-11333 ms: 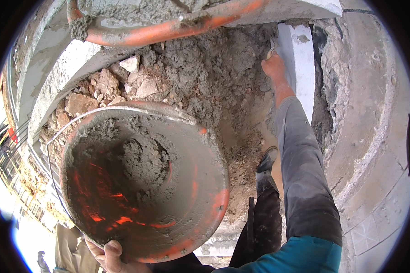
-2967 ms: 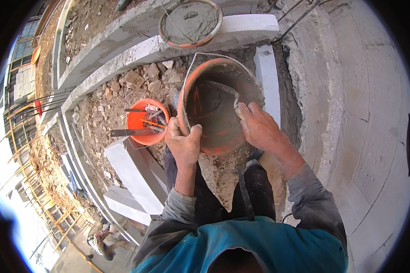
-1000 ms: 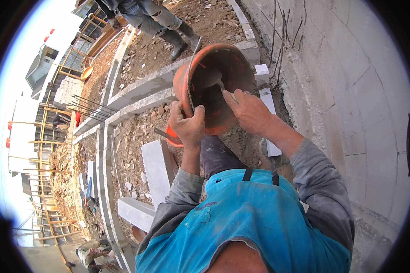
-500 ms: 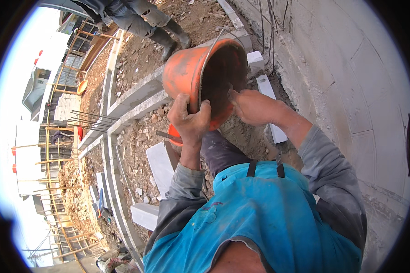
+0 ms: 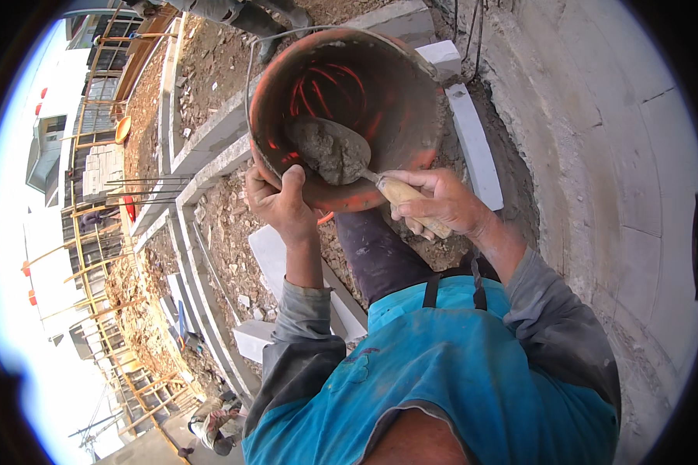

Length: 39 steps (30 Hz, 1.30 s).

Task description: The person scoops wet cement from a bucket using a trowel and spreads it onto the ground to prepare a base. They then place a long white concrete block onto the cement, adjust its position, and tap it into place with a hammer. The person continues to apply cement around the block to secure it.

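Note:
An orange bucket (image 5: 407, 143), its inside caked with grey mortar, is tipped so that its mouth faces me. My left hand (image 5: 281, 200) grips the near left rim, thumb over the edge and fingers against the outside. In my right hand (image 5: 448, 203) is the wooden handle of a trowel (image 5: 411, 203). The trowel's blade lies inside the bucket, loaded with wet grey mortar (image 5: 326, 151). A thin wire handle loops round the bucket's far left side.
White blocks (image 5: 473, 147) lie along the rough grey wall (image 5: 597, 155) on the right, and others (image 5: 275, 256) by my left forearm. Low concrete beams (image 5: 198, 310) cross the rubble at left. A person's boots (image 5: 267, 31) stand beyond the bucket. Bare rebar (image 5: 143, 190) juts out at left.
The bucket has turned its mouth toward me and come closer. The trowel, hidden inside before, now shows with mortar on its blade. My left hand has shifted left with the rim.

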Available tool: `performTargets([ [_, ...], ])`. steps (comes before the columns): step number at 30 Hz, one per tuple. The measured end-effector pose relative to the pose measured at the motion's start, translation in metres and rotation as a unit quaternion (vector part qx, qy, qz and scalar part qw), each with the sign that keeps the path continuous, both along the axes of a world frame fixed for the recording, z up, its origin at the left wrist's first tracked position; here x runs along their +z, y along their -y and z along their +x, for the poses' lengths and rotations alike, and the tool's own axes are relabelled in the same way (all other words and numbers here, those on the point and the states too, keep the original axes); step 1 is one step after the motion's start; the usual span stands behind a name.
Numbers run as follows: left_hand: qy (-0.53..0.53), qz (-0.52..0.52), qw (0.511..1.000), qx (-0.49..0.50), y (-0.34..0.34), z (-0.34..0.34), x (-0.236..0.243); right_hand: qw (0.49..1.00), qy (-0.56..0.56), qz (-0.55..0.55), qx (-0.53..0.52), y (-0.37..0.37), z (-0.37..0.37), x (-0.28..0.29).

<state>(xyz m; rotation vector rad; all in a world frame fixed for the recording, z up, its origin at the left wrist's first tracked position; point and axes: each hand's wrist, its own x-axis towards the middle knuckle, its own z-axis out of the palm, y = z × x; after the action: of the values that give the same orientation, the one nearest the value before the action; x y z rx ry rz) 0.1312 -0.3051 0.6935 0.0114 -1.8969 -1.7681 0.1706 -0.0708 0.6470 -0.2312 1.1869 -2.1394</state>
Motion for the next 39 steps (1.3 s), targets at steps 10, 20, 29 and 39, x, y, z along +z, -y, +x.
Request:
performTargets([
  [10, 0.064, 0.094, 0.962, 0.247, 0.144, -0.13, -0.142, 0.893, -0.162, 0.418, -0.044, -0.023, 0.004, -0.128],
  [20, 0.137, 0.072, 0.942, 0.298, 0.399, -0.299, -0.286, 0.953, 0.288, 0.089, -0.026, 0.014, -0.044, -0.48],
  [29, 0.141, 0.185, 0.911, 0.341, 0.378, -0.343, -0.406, 0.87, 0.337, 0.326, -0.155, -0.027, -0.056, -0.499],
  [39, 0.299, 0.215, 0.847, 0.384, 0.364, -0.297, -0.422, 0.549, -0.427, 0.718, -0.018, 0.006, -0.364, -0.216],
])
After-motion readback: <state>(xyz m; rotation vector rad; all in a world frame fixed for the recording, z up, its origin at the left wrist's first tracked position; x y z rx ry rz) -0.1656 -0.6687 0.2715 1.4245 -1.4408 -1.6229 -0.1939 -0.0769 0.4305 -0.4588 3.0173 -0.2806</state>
